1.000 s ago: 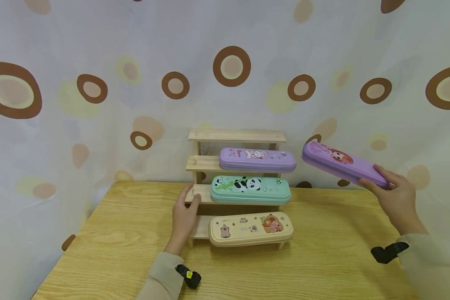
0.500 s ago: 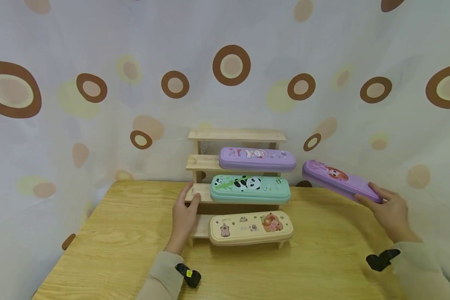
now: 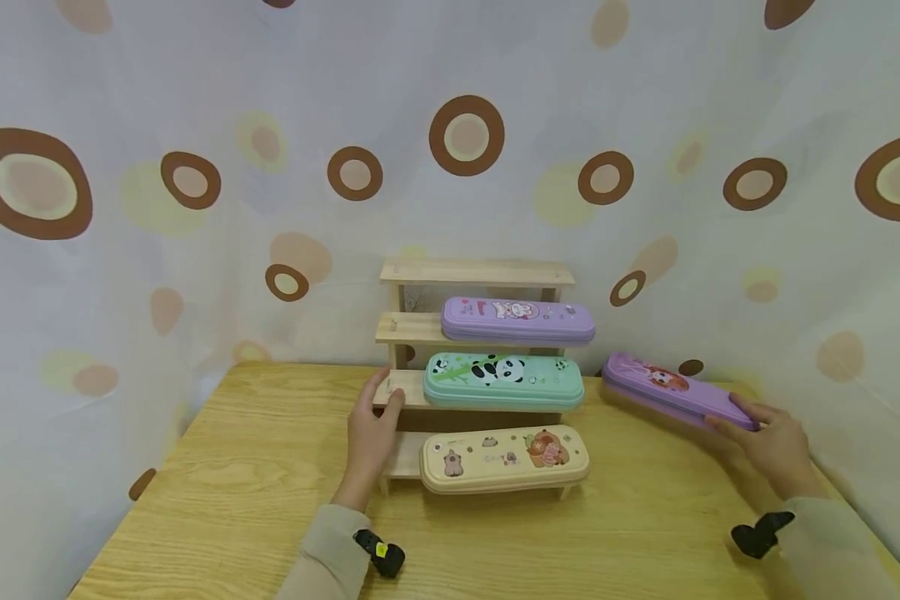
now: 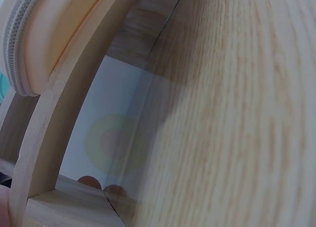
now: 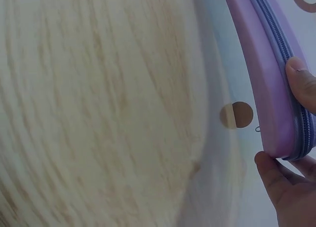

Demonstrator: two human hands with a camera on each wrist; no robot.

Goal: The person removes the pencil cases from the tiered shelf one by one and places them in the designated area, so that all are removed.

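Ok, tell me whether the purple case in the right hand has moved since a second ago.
Yes. The purple case in the right hand dropped from the rack's upper-shelf height to near the table.

Your head view is bright and evenly lit, with soft light from above and in front; nothing glares. Shadows are faint: a pale one falls under the wooden rack [image 3: 475,333] onto the desk [image 3: 225,492], and another lies beneath the purple case [image 3: 675,390] at your right. The spotted curtain [image 3: 195,125] bows toward the frame edges, a wide-lens distortion, and its corners darken slightly. Focus there is fair, a little soft overall. Your left wrist view is dimmer and very close: the desk grain blurs to the right, and the rack's rail bends into a curve. Your right wrist view smears the desk surface with motion blur, while the case edge [image 5: 276,89] stays sharper.
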